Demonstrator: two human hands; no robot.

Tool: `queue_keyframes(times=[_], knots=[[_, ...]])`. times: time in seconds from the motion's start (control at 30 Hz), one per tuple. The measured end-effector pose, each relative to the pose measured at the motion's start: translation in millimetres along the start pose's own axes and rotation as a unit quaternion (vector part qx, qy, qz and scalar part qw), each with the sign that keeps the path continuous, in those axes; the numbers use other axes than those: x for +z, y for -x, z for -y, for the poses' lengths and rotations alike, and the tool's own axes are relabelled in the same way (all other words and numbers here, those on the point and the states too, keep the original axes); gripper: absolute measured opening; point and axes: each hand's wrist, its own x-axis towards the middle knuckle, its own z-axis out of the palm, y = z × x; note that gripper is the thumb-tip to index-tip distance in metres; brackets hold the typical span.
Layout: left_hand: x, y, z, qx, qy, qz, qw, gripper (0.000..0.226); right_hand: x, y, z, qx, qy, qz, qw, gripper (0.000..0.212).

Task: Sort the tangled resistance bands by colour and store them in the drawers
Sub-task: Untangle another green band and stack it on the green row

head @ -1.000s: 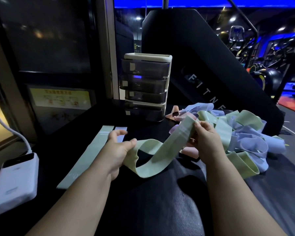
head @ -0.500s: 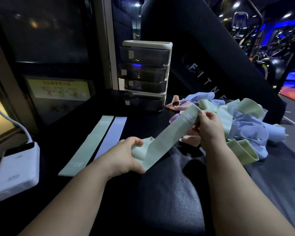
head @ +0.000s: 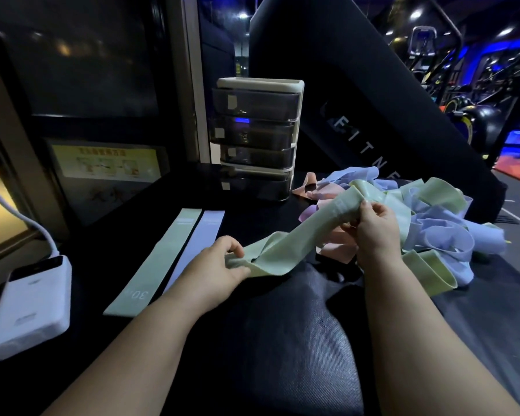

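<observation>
I hold a pale green resistance band (head: 297, 235) stretched between both hands above the black surface. My left hand (head: 219, 268) pinches its near end. My right hand (head: 373, 229) grips its far end, close to the tangled pile of green, lilac and pink bands (head: 439, 223) at the right. Two bands lie flat side by side at the left: a green one (head: 159, 259) marked 30 and a lilac one (head: 203, 235). A small drawer unit (head: 258, 136) with dark see-through drawers, all closed, stands at the back.
A white power bank (head: 27, 304) with a white cable lies at the left edge. A black padded gym machine (head: 357, 94) rises behind the pile. The black mat (head: 282, 340) covers the surface in front of me.
The green band's loop has been drawn out straighter between my hands. My left hand closed on its near end, and my right hand stayed by the pile.
</observation>
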Motion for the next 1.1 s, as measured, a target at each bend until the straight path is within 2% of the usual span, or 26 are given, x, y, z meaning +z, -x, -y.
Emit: queue_keyframes(times=[0.1, 0.27, 0.4, 0.43, 0.5, 0.6, 0.7, 0.8, 0.9, 1.03, 1.1], knots=[[0.7, -4.4, 1.6, 0.009, 0.015, -0.064, 0.998, 0.003, -0.7, -1.1, -1.4, -0.003, -0.004, -0.005, 1.000, 0.023], [-2.7, -7.0, 0.1, 0.051, 0.056, -0.142, 0.987, 0.004, -1.4, -5.0, -3.9, 0.005, -0.020, -0.018, 1.000, 0.028], [-3.9, -2.9, -2.7, 0.070, 0.062, -0.138, 0.986, 0.003, -1.2, -5.5, -3.3, 0.005, -0.024, -0.018, 1.000, 0.025], [-3.5, -1.8, -2.5, 0.072, 0.067, -0.129, 0.987, 0.011, -1.1, -5.9, -4.0, 0.006, -0.025, -0.016, 1.000, 0.026], [-2.5, -0.6, -1.2, 0.078, 0.075, -0.089, 0.990, 0.021, -1.3, -5.8, -4.6, 0.007, -0.023, -0.015, 1.000, 0.030], [-2.8, 0.3, -1.1, 0.087, 0.051, -0.039, 0.994, 0.015, -2.2, -7.6, -6.6, 0.006, -0.012, -0.019, 1.000, 0.031], [-4.2, 1.9, -1.6, 0.106, 0.047, -0.067, 0.991, 0.014, -2.0, -9.3, -8.3, 0.004, 0.011, -0.024, 1.000, 0.030], [-4.7, 5.0, -4.1, 0.122, 0.096, -0.098, 0.983, 0.009, -1.1, -7.6, -6.2, 0.004, 0.006, -0.021, 1.000, 0.026], [-4.8, 6.3, -7.5, 0.083, 0.169, -0.086, 0.978, 0.009, -0.3, -4.9, -4.3, 0.006, 0.010, -0.011, 1.000, 0.024], [-3.5, 4.6, -8.4, 0.056, 0.163, -0.117, 0.978, 0.009, -0.7, -4.6, -4.0, -0.011, 0.033, -0.021, 0.999, 0.017], [-3.4, 3.8, -5.3, 0.036, 0.229, -0.098, 0.968, 0.013, -0.5, -4.3, -3.8, -0.014, 0.033, -0.026, 0.999, 0.017]])
